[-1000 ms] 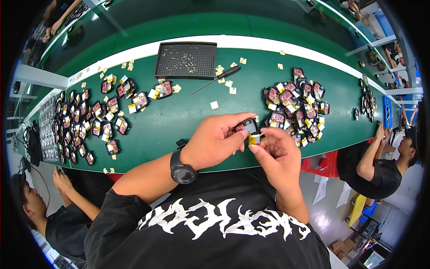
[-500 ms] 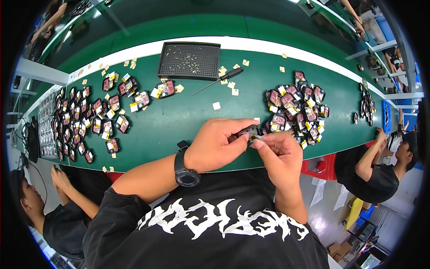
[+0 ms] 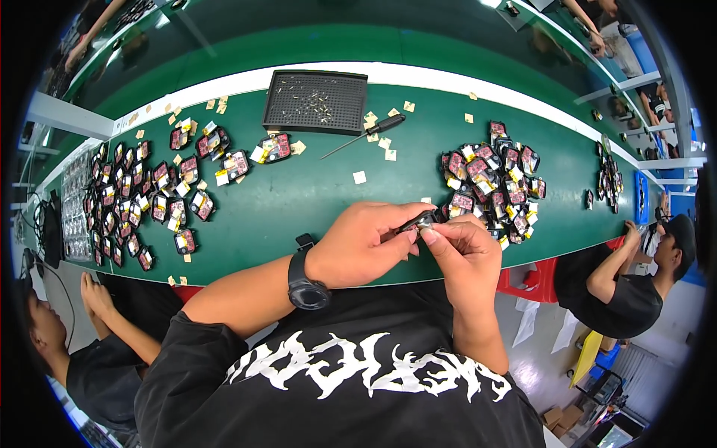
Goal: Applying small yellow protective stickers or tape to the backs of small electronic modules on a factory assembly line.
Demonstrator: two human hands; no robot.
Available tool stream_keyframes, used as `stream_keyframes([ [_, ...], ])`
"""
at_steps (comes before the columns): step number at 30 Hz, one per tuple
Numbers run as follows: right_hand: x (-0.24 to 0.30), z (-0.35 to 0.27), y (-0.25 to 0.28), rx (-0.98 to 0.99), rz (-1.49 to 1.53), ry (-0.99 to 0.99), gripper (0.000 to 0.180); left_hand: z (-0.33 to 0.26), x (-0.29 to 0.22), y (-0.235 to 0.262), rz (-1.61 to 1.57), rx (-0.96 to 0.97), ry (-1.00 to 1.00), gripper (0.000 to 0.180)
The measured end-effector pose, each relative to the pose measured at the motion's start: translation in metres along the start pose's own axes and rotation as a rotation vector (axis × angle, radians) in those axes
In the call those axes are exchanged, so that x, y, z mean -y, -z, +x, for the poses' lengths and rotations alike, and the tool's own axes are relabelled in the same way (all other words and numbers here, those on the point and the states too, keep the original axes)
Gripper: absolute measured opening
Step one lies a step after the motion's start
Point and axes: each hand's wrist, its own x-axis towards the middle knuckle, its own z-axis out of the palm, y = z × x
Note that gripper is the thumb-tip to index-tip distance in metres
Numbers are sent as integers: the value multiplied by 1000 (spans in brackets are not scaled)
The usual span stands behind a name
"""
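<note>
Over the front edge of the green table, my left hand (image 3: 367,243) grips a small black electronic device housing (image 3: 415,222) between thumb and fingers. My right hand (image 3: 470,257) is closed, its thumb and fingertips pinched at the right end of the same housing. A small light-coloured spot shows between the fingertips; I cannot make out what it is. Just beyond my right hand lies a heap of similar black housings (image 3: 485,175) with red circuit boards and silver-and-yellow battery packs.
A black tray (image 3: 278,123) of small metal pins or screws stands at the back; near it lies a screwdriver (image 3: 373,131). More housings (image 3: 119,201) spread across the left side. Small beige squares (image 3: 359,177) dot the green table (image 3: 299,201). Co-workers (image 3: 627,291) sit on both sides.
The housing has tilted slightly in my hands, and its open inner side shows less. My right fingers have drawn in closer on its end. The table items stay put.
</note>
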Motion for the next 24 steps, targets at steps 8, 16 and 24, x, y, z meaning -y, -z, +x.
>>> stream_keyframes([
  [8,14,-2,11,-5,573,-376,18,3,-4,8,35,233,-73,44],
  [16,7,-1,16,102,549,-415,15,5,-2,8,84,283,-85,43],
  [24,14,-6,9,20,543,-497,13,3,-1,-3,-176,138,116,45],
])
